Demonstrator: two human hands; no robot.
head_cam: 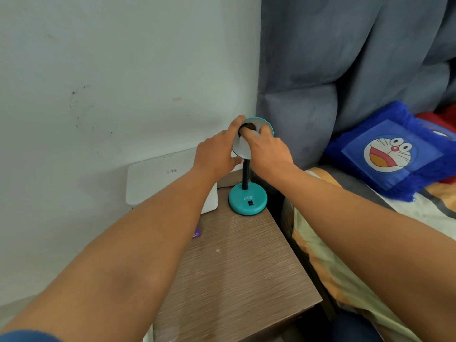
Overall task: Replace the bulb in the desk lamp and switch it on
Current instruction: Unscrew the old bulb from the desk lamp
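A teal desk lamp with a round base (pixel 247 202) and black gooseneck (pixel 245 175) stands at the back of a wooden bedside table (pixel 237 267). Its shade (pixel 240 149) is tilted toward me, showing the white inside and a dark socket (pixel 248 125). My left hand (pixel 216 154) grips the shade's left rim, thumb under it. My right hand (pixel 267 149) reaches into the shade, fingers curled at the socket; whatever they hold is hidden, and no bulb shows clearly. A black switch (pixel 251 203) sits on the base.
A white box (pixel 158 178) stands at the table's back left against the wall. A small purple item (pixel 197 232) lies by my left forearm. A bed with a blue cartoon cushion (pixel 392 154) and a grey padded headboard (pixel 308 107) are to the right.
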